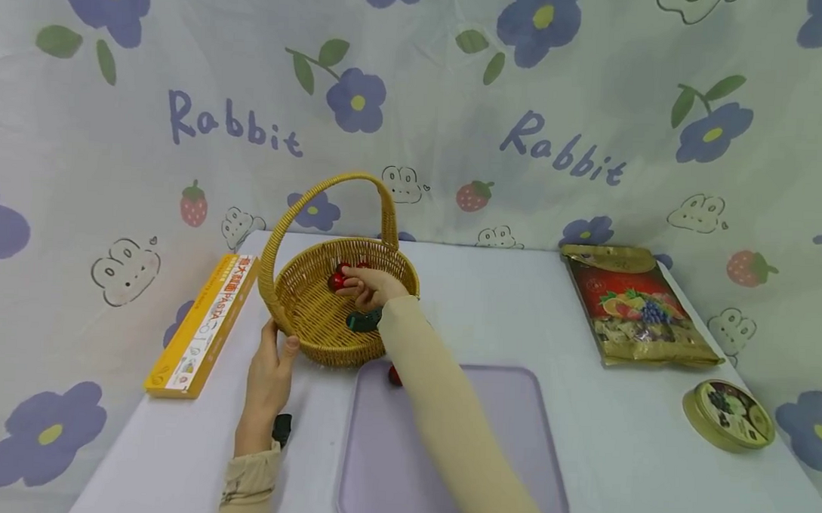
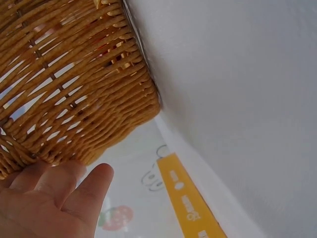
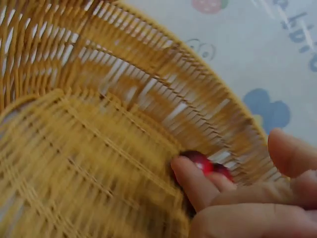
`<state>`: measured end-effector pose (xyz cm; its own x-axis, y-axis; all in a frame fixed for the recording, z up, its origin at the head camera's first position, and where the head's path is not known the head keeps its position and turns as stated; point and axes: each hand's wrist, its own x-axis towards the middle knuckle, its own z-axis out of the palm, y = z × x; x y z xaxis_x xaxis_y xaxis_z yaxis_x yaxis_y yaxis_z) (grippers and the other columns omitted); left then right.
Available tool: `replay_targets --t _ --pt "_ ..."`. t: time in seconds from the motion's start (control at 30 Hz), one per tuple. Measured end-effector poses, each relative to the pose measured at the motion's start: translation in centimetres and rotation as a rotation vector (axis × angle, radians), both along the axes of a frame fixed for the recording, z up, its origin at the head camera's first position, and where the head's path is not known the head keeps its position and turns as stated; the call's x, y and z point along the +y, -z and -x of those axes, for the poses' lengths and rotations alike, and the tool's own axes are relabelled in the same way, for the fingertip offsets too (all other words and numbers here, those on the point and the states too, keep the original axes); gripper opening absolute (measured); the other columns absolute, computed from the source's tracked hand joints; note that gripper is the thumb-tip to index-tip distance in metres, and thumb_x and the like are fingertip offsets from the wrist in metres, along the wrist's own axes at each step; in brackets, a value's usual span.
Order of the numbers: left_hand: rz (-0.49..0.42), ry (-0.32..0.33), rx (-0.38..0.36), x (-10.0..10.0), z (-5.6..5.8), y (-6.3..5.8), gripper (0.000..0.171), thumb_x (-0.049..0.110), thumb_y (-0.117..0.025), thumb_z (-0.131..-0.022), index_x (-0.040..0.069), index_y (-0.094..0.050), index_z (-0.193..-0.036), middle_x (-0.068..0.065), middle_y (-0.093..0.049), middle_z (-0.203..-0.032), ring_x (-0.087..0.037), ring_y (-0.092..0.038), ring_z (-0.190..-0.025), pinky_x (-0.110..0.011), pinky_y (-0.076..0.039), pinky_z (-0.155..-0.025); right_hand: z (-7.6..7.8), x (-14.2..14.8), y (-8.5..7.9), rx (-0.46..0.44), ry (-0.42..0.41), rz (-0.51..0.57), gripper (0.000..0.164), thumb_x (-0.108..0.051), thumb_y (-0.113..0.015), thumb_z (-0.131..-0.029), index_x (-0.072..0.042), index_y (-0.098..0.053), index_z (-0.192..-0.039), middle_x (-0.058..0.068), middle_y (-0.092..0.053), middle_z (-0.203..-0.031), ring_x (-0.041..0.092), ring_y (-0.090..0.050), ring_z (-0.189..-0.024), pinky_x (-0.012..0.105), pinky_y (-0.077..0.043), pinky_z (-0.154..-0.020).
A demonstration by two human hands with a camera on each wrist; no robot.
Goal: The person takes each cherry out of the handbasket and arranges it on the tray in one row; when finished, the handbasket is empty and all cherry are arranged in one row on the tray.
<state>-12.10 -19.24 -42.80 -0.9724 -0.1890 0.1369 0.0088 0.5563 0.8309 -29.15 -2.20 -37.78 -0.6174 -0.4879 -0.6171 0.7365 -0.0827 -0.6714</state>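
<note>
A round wicker basket (image 1: 320,314) with a tall arched handle stands on the table. My left hand (image 1: 271,372) holds its left side near the base of the handle. In the left wrist view, the fingers (image 2: 59,186) lie against the woven outer wall; the thumb is out of that view. My right hand (image 1: 372,287) reaches into the basket. Its index finger touches small glossy dark-red fruits (image 3: 195,161) by the far wall, while the thumb stays apart from them. Another red fruit (image 1: 395,375) sits on the lilac tray (image 1: 370,466), partly hidden by my right sleeve.
To the left lies a yellow pasta box (image 1: 201,328). A red and gold food bag (image 1: 636,310) lies at the far right, with a round tin (image 1: 728,416) nearer me. A patterned cloth (image 1: 429,114) hangs behind the table.
</note>
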Motion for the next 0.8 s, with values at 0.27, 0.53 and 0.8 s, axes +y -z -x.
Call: replay_targets --t 0.27,0.53,0.8 --pt "0.015 -0.009 -0.005 0.1 -0.2 -0.2 0.072 0.048 -0.033 -0.103 0.002 -0.015 -0.154 -0.026 -0.021 -0.158 -0.049 -0.026 -0.142 -0.063 -0.025 -0.112 6.3 -4.5 8.1 0.034 0.046 -0.036 0.050 -0.034 -0.060 -0.096 -0.017 -0.044 -0.140 0.021 -0.062 -0.116 0.004 -0.021 -0.041 0.019 -0.017 -0.043" --pt "0.018 -0.006 -0.018 0.6 -0.4 0.0 0.073 0.049 -0.033 -0.103 0.002 -0.014 -0.154 -0.025 -0.021 -0.158 -0.046 -0.024 -0.144 -0.062 -0.024 -0.114 12.2 -7.7 15.9 -0.068 0.102 0.034 0.050 -0.029 -0.068 -0.091 -0.020 -0.050 -0.137 0.017 -0.063 -0.114 0.003 -0.023 -0.043 0.019 -0.020 -0.043" --pt "0.037 -0.013 -0.034 0.1 -0.2 -0.1 0.070 0.044 -0.035 -0.104 0.000 -0.012 -0.154 -0.026 -0.019 -0.158 -0.047 -0.022 -0.144 -0.061 -0.022 -0.115 10.8 -8.8 13.7 -0.056 0.103 0.091 0.055 -0.025 -0.059 -0.097 -0.020 -0.040 -0.148 0.024 -0.052 -0.138 0.002 -0.025 -0.040 0.017 -0.022 -0.038"
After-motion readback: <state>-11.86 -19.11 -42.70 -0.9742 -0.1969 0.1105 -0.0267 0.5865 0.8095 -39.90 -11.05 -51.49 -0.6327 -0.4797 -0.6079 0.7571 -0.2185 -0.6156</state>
